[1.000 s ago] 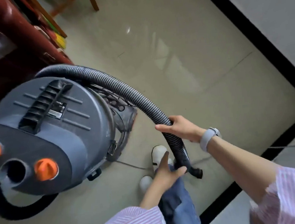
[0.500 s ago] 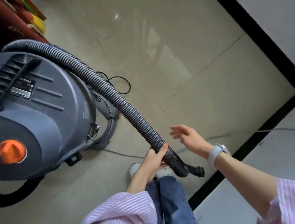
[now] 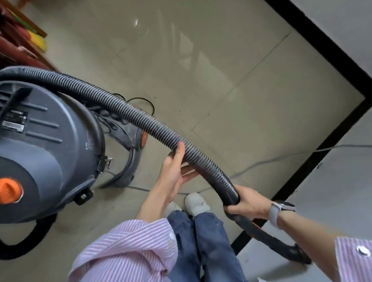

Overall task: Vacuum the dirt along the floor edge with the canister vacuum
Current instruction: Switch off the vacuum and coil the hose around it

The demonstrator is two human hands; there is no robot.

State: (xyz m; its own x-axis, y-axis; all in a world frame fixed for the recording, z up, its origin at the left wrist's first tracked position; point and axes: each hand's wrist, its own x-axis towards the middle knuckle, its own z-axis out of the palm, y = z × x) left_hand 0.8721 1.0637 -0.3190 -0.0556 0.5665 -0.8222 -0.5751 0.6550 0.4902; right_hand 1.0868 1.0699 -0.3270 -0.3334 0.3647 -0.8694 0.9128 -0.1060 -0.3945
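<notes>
Right hand (image 3: 245, 203) closed around the lower end of the ribbed hose (image 3: 147, 124), where the ribbing meets the smooth black nozzle tube (image 3: 265, 237); fingers wrapped fully, knuckles up. Grey watch (image 3: 279, 211) on that wrist.

Left hand (image 3: 174, 175) half open under the hose further up: thumb laid against the ribs, palm cupped below, other fingers extended and not curled round. Supporting contact rather than a grip.

Hose arcs from behind the canister vacuum (image 3: 30, 150) at left, across the tiled floor (image 3: 219, 70), down to the right hand. Canister on the floor just left of the feet, orange knob (image 3: 6, 190) on its lid.

Nozzle tube runs down-right past the black floor edge strip (image 3: 329, 141) onto the grey surface beyond; tip motion-blurred, contact with the surface not readable.

Canister left side cut by frame edge. Hose inlet on the canister hidden behind the lid. Thin cable (image 3: 272, 161) on the floor crosses the strip; plug end blurred. Dirt along the edge too small to confirm.
</notes>
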